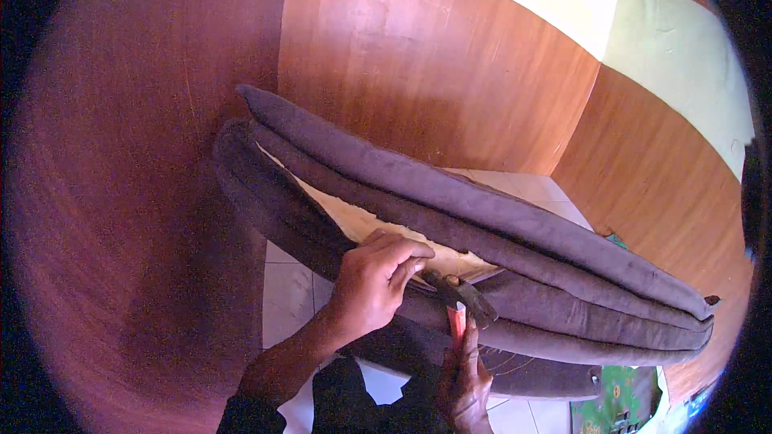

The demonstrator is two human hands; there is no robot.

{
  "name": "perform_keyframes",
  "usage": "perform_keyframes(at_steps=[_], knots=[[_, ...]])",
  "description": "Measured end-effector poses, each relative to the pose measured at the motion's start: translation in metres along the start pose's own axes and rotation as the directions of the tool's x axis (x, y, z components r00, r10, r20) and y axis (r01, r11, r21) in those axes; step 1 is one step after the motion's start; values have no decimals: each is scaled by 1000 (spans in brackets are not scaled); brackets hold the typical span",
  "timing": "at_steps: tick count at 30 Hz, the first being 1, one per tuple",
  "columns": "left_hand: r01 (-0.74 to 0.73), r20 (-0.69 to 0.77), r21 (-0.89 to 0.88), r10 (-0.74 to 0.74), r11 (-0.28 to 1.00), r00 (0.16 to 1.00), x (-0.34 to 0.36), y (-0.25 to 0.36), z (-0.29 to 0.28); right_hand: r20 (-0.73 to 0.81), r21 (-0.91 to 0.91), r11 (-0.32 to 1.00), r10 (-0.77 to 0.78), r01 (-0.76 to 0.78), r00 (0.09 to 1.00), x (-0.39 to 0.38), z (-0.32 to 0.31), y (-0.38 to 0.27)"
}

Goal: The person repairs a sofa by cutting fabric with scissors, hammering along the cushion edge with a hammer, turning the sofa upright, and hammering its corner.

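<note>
Grey-brown upholstery point(386, 181) gapes around pale material point(347, 215); right hand point(468, 390) grips hammer point(480, 303), left hand point(371, 285) pinched.

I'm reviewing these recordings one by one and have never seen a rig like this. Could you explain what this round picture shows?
There is no machine here: these are a person's own bare hands. The single picture comes from a wide fisheye camera worn on the head, looking down, so straight edges bend and the corners go black.

The right hand grips a hammer by its red handle. The left hand has its fingertips bent together near the hammer's dark head; whether they pinch something small, I can't tell.

Both work over a long, dark padded piece, where a pale layer shows between folds of fabric. Behind are wood-toned panels; below is a tiled floor.
</note>
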State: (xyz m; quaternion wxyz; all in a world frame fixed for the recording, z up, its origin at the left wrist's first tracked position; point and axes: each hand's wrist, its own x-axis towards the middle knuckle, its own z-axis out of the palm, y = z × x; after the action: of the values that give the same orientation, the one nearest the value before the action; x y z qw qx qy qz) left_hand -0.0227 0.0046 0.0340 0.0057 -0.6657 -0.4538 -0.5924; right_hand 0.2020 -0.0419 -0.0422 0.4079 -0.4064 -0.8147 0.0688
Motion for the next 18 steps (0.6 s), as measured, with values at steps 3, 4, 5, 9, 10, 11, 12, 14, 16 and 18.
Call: perform_keyframes(at_steps=[3, 4, 5, 9, 10, 11, 12, 14, 16, 18], knots=[[21, 30, -42, -20, 999, 999, -2, -1, -1, -9, 26, 999, -29, 29, 1000, -1, 3, 6], [30, 36, -64, -28, 997, 999, -2, -2, -2, -13, 21, 999, -30, 31, 999, -1, 3, 6], [43, 40, -82, -40, 996, 998, -3, -2, -3, -39, 21, 999, -45, 46, 998, 1, 5, 4], [-70, 5, 11, 70, 997, 998, -1, -4, -2, -125, -31, 994, -106, 103, 986, 3, 11, 8], [-70, 4, 13, 70, 997, 998, -1, -5, -1, -124, -34, 994, -104, 100, 987, 0, 11, 10], [-71, 2, 16, 71, 997, 998, -1, -6, -1, -89, -29, 998, -63, 61, 994, -2, 10, 12], [-70, 2, 13, 70, 997, 998, -1, -7, 0, -53, -25, 999, -23, 22, 998, -4, 10, 14], [-99, 16, 54, 99, 994, 995, -1, -9, 0, -29, 2, 1000, -8, 8, 1000, -5, 9, 12], [-82, 17, 49, 81, 995, 997, -2, -9, -1, -3, 32, 999, 1, -1, 1000, -2, 6, 6], [-66, 20, 39, 65, 997, 998, -2, -9, 0, -5, 45, 999, 24, -24, 1000, 5, 3, -2]])
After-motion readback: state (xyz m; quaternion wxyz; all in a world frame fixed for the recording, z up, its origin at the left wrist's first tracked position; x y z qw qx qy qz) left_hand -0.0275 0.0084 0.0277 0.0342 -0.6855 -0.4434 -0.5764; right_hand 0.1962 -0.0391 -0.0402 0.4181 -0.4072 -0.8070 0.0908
